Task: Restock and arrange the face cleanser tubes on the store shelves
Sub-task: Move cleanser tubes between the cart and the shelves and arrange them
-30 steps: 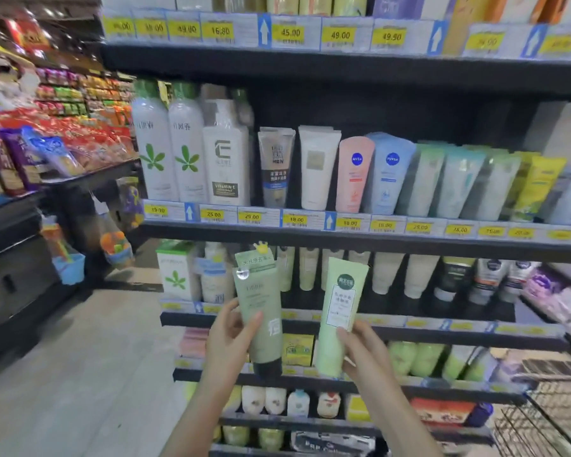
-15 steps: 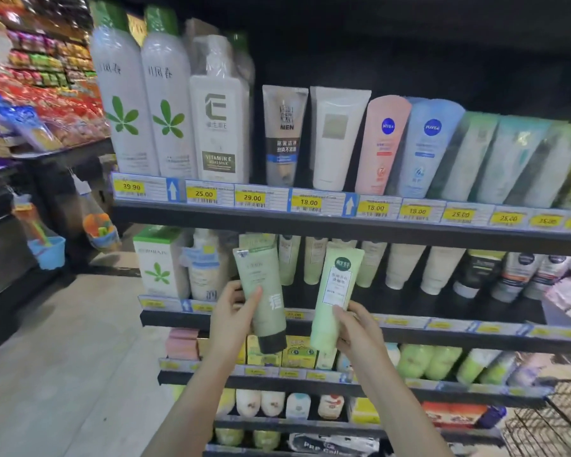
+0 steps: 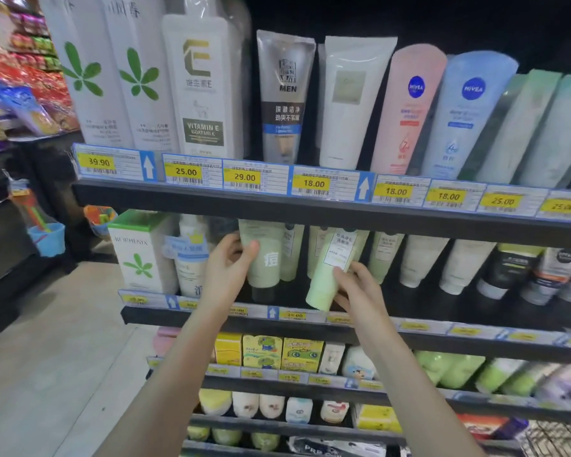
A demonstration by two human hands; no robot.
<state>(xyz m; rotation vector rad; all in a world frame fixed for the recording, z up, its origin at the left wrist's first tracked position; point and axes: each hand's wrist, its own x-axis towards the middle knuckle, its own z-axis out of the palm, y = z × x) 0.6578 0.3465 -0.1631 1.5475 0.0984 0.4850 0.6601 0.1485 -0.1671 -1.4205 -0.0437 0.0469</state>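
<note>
My left hand (image 3: 226,270) grips a sage-green cleanser tube (image 3: 266,258) with a dark cap, held upright inside the second shelf (image 3: 409,331) opening. My right hand (image 3: 356,288) holds a pale lime-green tube (image 3: 330,275) with a white label, tilted so its lower end leans left. Both tubes stand in front of a row of similar green and cream tubes (image 3: 384,255) at the back of that shelf. The tops of both held tubes are hidden behind the upper shelf's edge.
The upper shelf (image 3: 277,206) carries tall white bottles (image 3: 136,77) and large tubes (image 3: 353,100) behind yellow price tags. A white boxed product (image 3: 139,255) stands left of my left hand. Lower shelves hold yellow boxes (image 3: 264,352) and small tubes. A wire basket (image 3: 557,437) sits bottom right. The aisle floor is at left.
Both hands have moved forward and up, carrying the two tubes from in front of the shelving into the second shelf's opening. The view has closed in on the shelves.
</note>
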